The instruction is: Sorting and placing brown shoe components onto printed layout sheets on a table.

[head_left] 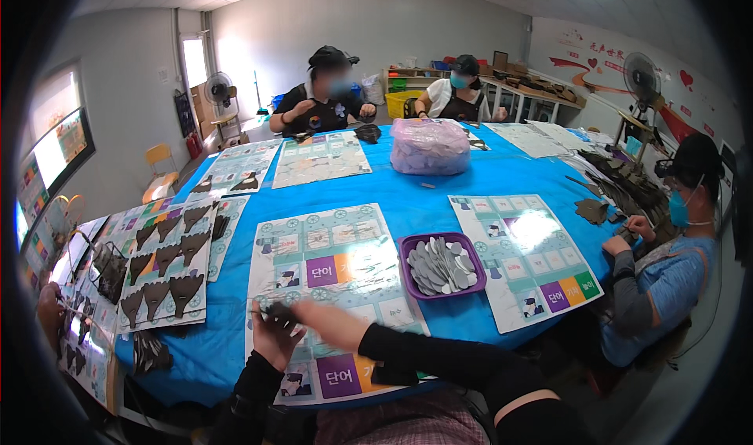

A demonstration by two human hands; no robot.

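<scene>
Above the printed board (272, 288) in front of me, my left hand (274, 341) is closed on a small dark piece (278, 312), with fingers partly raised around it. My right hand (333, 326) reaches across from the right and meets the same piece, its fingers blurred and closed against it. The exact shape of the piece is hidden. To the left, similar dark brown fan-shaped pieces (157, 296) lie in rows on stacked boards. Right of my board stands a purple basket (445, 294) holding many flat silver-grey discs (439, 266).
A blue cloth (337, 191) covers the table. Another printed board (514, 276) lies right of the basket. A pink plastic-wrapped bundle (430, 148) stands further back. Dark pieces (149, 352) lie stacked at the left edge. Co-workers sit across and at right; another hand (52, 310) shows far left.
</scene>
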